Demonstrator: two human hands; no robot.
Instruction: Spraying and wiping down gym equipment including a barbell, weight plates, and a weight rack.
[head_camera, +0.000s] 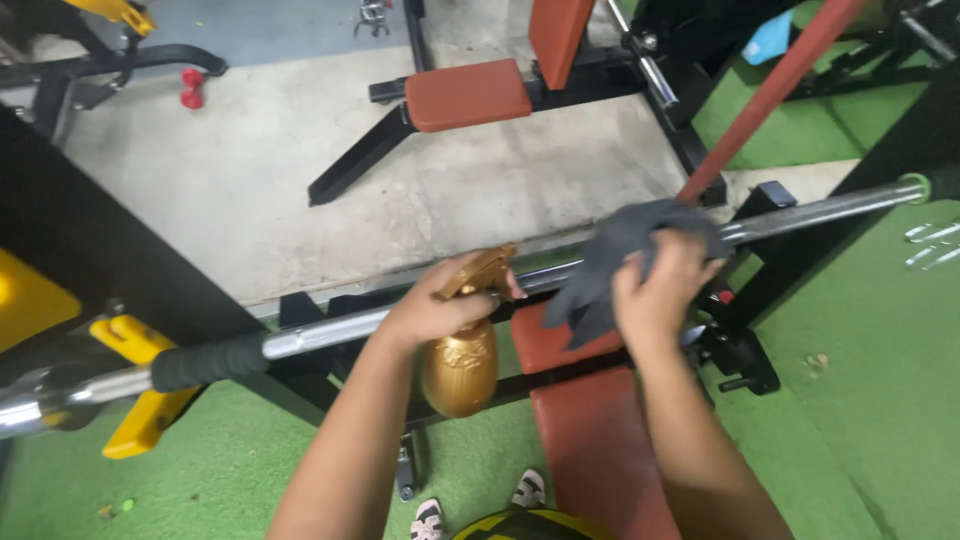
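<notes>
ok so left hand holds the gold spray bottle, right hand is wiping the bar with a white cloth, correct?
Not quite. In the head view the cloth is dark grey, not white. The rest stands: the left hand holds the gold spray bottle, and the right hand presses the cloth on the bar.

Both forearms run bare from elbow to wrist, no sleeves in view, no watch, no bands. The left hand (435, 305) is gloveless, and so is the right hand (655, 295), no rings visible. Down at the bottom edge, two white-and-black strapped sandals (478, 505) peek out on the feet.
</notes>
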